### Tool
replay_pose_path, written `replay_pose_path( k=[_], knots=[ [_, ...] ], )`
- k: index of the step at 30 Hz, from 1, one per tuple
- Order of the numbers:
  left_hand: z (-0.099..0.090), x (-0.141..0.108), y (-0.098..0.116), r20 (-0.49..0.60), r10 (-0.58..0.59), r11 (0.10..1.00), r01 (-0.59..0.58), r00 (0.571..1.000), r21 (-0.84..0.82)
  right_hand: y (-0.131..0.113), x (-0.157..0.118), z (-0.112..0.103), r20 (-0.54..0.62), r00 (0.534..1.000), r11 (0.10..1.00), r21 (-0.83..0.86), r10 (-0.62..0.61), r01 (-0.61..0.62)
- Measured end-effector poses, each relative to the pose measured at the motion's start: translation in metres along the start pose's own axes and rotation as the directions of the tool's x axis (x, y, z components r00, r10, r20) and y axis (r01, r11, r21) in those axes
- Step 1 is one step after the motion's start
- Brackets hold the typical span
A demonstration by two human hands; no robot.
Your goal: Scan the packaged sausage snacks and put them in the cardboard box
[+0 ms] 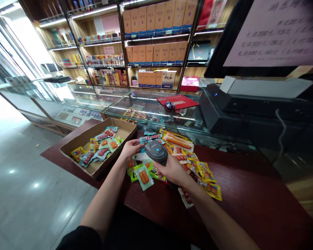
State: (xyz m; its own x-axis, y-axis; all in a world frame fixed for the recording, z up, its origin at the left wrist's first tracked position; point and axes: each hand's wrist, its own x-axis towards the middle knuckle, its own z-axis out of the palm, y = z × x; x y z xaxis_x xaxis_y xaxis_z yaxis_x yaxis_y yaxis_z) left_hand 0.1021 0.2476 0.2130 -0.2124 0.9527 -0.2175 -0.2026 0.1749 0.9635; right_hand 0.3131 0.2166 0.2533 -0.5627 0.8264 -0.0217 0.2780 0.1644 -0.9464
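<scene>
My right hand (173, 170) is wrapped round the handle of a dark barcode scanner (156, 151) with a blue light on top. The scanner's head points away from me, over a pile of packaged sausages. My left hand (131, 148) pinches the edge of a small blue snack packet (145, 140) just left of the scanner; part of this packet is hidden. Below the hands lies a clear packet (143, 177) with orange sausages. Several yellow packets (207, 172) spread to the right, and a long sausage packet (178, 140) lies at the pile's far side.
Left of the pile, an open cardboard box (93, 170) holds several packets. Behind stands a glass counter (114, 104) with a red mat (183, 101) and a computer mouse (169, 105). A monitor (250, 41) rises at the right. Shelves of orange boxes (156, 53) line the wall.
</scene>
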Motion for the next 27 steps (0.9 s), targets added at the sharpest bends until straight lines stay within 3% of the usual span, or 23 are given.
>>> replay_pose_path(
  k=[7,13,20,27],
  knots=[
    [0.003,-0.003,0.005,0.012,0.02,0.999,-0.02,1.0,0.032,0.006,0.0,-0.002,-0.031,0.999,0.999,-0.03,-0.039,0.038],
    [0.007,-0.005,0.006,0.098,0.066,0.997,-0.068,0.993,0.02,0.008,0.002,-0.002,-0.089,0.993,0.995,-0.073,-0.073,0.066],
    [0.005,-0.001,0.006,0.015,0.041,0.999,-0.041,0.999,0.019,0.009,0.003,-0.005,-0.1,0.994,0.997,-0.074,-0.037,0.03],
    [-0.012,-0.007,0.035,-0.033,0.065,0.996,-0.066,0.997,-0.06,0.018,0.006,-0.004,-0.072,0.997,0.999,-0.007,0.043,-0.044]
  ],
)
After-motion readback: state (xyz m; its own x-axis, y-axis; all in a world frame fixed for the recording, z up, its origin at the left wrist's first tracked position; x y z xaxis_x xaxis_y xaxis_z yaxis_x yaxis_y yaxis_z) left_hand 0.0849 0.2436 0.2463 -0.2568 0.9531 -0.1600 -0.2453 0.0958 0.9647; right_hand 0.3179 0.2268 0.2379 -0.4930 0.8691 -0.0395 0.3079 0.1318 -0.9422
